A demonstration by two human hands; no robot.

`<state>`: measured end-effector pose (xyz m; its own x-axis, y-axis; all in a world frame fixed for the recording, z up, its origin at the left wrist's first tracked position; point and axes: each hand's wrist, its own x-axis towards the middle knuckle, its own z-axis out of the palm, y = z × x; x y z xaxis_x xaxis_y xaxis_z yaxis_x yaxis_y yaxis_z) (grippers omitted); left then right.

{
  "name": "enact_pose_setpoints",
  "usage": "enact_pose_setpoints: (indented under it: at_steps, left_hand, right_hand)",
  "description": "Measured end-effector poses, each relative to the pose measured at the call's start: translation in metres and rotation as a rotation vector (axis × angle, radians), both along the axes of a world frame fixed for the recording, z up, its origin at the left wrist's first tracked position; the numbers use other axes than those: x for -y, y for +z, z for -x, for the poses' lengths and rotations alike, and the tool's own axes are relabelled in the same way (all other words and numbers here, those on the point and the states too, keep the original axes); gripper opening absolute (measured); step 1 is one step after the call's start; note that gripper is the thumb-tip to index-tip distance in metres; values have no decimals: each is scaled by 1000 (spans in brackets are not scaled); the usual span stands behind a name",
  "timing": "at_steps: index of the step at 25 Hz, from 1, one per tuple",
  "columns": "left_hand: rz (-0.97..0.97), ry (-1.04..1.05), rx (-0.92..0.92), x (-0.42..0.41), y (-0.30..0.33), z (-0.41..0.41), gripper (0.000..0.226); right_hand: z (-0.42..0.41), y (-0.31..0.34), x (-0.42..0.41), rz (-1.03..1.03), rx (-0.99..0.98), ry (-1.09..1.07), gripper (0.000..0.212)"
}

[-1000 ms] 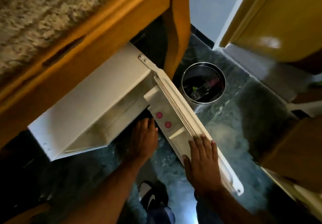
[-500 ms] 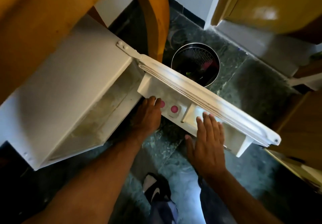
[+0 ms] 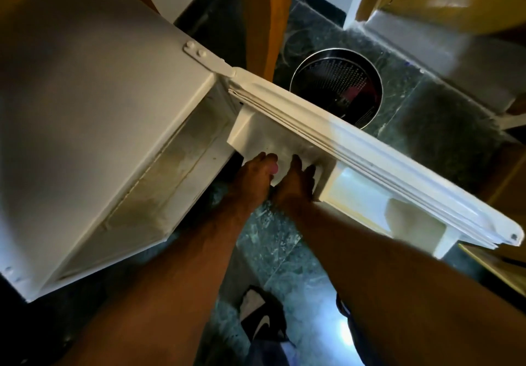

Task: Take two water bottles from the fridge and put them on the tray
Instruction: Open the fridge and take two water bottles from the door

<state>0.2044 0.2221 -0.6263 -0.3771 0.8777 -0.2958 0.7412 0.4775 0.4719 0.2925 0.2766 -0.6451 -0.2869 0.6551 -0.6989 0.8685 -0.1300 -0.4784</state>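
A small white fridge [image 3: 99,109] stands under a wooden counter with its door [image 3: 384,160] swung open to the right. Both my hands reach into the door shelf [image 3: 250,129] near the hinge. My left hand [image 3: 253,174] is curled there, and a pink bottle cap [image 3: 274,168] peeks out at its fingertips. My right hand [image 3: 296,180] lies right beside it, covering the spot where the second cap was. The bottles' bodies are hidden inside the shelf. No tray is in view.
A round metal waste bin [image 3: 336,86] stands on the dark green stone floor behind the door. A wooden leg [image 3: 267,9] rises by the hinge. Wooden furniture lies to the right [image 3: 506,183]. My shoe [image 3: 262,317] is below.
The door has swung further open. My right hand left the door's edge and moved left to the pink-capped bottles; my left hand moved up onto them too.
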Motion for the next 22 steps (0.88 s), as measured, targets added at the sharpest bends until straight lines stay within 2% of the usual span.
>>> enact_pose_setpoints:
  at_steps: [2, 4, 6, 8, 9, 11, 14, 16, 18, 20, 22]
  left_hand:
    - [50, 38, 71, 0, 0, 1, 2]
    - [71, 102, 101, 9, 8, 2, 10]
    - [65, 228, 120, 23, 26, -3, 11]
    - [-6, 241, 42, 44, 49, -16, 5]
    - [-53, 250, -2, 56, 63, -24, 15]
    - [-118, 364, 38, 76, 93, -40, 36]
    - [-155, 528, 109, 103, 129, -52, 46]
    - [-151, 604, 126, 118, 148, -52, 43]
    - [-156, 651, 102, 134, 170, -49, 43]
    - [-163, 663, 99, 151, 185, -49, 44]
    - [-169, 685, 86, 167, 197, -49, 45]
  right_hand:
    - [4, 0, -13, -64, 5, 28, 55]
    - [5, 11, -9, -97, 3, 84, 47]
    - [-3, 36, 12, -150, -18, 191, 50]
    - [-16, 68, 25, -236, -50, 278, 51]
    - [-25, 88, 30, -273, -73, 307, 50]
    - [-41, 132, 37, -302, -136, 291, 56]
    - [-54, 189, 23, -299, -108, 279, 76]
    - [-62, 204, -12, -204, -22, 241, 90]
    - [-71, 217, -51, -2, -23, 76, 104]
    - [-86, 223, -79, 142, -30, -21, 98]
    - [-97, 223, -88, 259, -2, -18, 91]
